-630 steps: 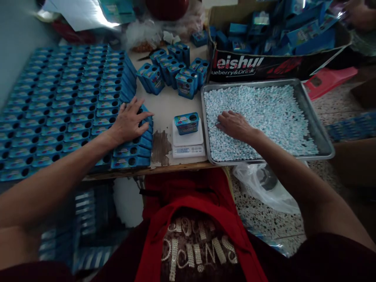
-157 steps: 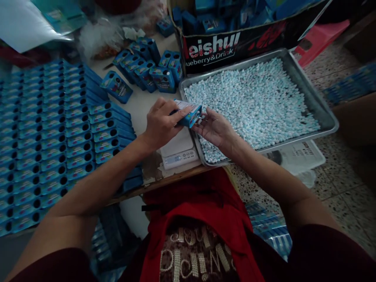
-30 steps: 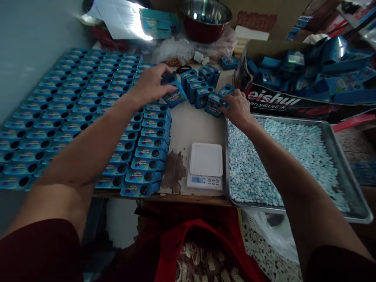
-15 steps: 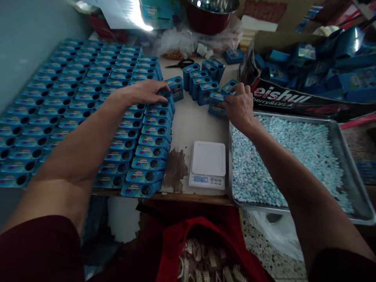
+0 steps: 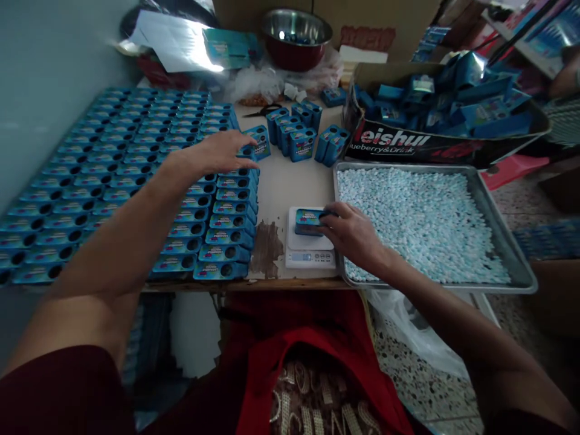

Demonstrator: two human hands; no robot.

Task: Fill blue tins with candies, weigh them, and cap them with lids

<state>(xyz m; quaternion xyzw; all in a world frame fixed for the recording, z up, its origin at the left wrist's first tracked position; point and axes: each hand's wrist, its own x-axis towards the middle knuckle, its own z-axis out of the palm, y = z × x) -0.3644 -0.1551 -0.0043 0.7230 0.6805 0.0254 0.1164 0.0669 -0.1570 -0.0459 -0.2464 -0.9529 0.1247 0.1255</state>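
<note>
The right hand grips a blue box lying on the white scale near the table's front edge. The left hand, fingers spread flat, rests on the filled rows of boxes toward the table's left side.

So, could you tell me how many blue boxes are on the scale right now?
1: the blue box lies flat on the scale, held at its end by the right hand, which may hide some platform.
</note>
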